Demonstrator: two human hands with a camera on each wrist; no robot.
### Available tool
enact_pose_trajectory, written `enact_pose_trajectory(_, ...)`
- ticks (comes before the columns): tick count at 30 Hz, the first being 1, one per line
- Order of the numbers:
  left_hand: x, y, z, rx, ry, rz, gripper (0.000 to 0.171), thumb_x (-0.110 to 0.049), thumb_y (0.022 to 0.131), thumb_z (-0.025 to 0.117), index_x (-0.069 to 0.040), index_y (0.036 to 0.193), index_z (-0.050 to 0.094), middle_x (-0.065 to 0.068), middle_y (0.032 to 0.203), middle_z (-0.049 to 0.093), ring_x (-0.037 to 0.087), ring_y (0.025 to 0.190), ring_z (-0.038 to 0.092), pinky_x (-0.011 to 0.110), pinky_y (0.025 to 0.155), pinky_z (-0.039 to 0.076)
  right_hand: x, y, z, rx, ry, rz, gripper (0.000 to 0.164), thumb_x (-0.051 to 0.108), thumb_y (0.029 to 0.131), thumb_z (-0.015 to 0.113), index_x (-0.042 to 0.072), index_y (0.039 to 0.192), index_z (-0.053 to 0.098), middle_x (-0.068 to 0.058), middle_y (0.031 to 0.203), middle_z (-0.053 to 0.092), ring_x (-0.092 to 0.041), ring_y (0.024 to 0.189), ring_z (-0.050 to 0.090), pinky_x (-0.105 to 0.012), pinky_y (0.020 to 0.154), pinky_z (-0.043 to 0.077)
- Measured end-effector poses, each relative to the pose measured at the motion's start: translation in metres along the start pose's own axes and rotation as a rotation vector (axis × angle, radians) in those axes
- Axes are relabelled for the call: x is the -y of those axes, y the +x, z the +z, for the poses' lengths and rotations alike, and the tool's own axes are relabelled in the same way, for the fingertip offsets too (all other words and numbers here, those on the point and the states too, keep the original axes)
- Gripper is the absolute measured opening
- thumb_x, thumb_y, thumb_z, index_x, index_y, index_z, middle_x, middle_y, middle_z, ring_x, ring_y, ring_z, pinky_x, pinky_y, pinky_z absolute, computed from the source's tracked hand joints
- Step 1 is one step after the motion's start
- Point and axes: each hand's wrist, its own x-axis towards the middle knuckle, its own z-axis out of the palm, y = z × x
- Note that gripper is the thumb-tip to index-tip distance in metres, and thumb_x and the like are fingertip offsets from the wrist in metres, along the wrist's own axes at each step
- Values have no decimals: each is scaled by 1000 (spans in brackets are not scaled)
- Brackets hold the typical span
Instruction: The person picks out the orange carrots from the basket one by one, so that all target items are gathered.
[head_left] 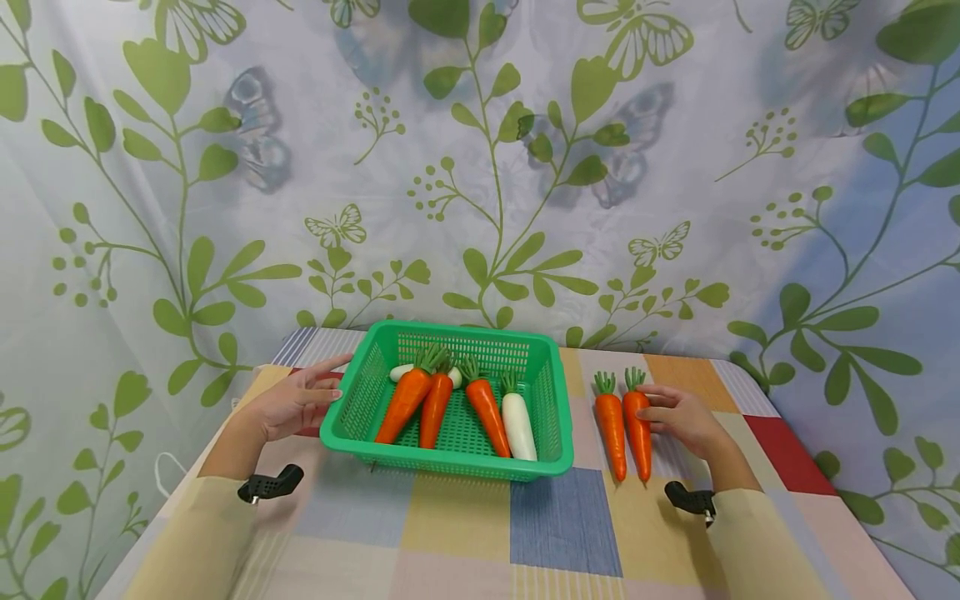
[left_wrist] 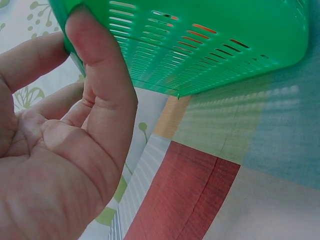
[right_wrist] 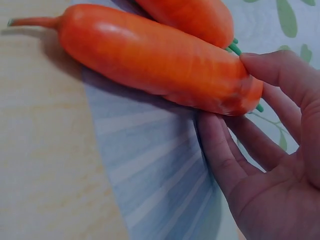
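At the left side of a green plastic basket, my left hand touches the rim with fairly straight fingers. The left wrist view shows that hand close up, fingertips at the edge of the basket. My right hand pinches the upper end of a glossy orange carrot on the cloth. A second carrot lies just left of it, both with green tops pointing away. Inside the basket are three carrots, a white radish and other white pieces, partly hidden under the carrots.
A patchwork checked tablecloth covers the table. Behind it hangs a pale curtain printed with green leaves and butterflies. A thin white cord runs by the table's left edge.
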Motion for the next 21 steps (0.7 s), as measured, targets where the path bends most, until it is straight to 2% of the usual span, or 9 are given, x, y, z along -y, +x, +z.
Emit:
enact_pose_trajectory(5, 0, 0, 0, -1, 0, -2, 75, -3, 105, 52, -16, 166, 10, 7, 133, 61, 22, 110, 71, 41, 93, 61, 0, 1, 0, -8, -68, 14, 64, 29, 97, 71, 6, 152, 48, -26, 152, 51, -23, 121, 64, -30, 94, 60)
enact_pose_trajectory(8, 0, 0, 0, 5, 2, 3, 75, -4, 105, 52, -15, 166, 10, 7, 134, 61, 22, 111, 71, 40, 93, 61, 1, 0, 0, -8, -69, 20, 65, 30, 97, 71, 6, 153, 48, -25, 152, 50, -23, 122, 64, -31, 95, 60)
enact_pose_trajectory(16, -1, -1, -1, 24, -21, 6, 75, -2, 106, 50, -16, 166, 8, 8, 133, 62, 23, 111, 71, 41, 93, 61, 2, -3, 1, 35, 72, 21, 69, 23, 98, 71, 2, 156, 40, -32, 156, 41, -14, 112, 69, -37, 94, 60)
enact_pose_trajectory(21, -1, -2, 0, 28, -18, 8, 76, -3, 105, 51, -16, 166, 7, 8, 134, 60, 23, 111, 71, 42, 94, 61, 3, -5, 1, 42, 89, 20, 70, 22, 98, 70, 0, 156, 39, -33, 157, 39, -13, 112, 69, -39, 95, 60)
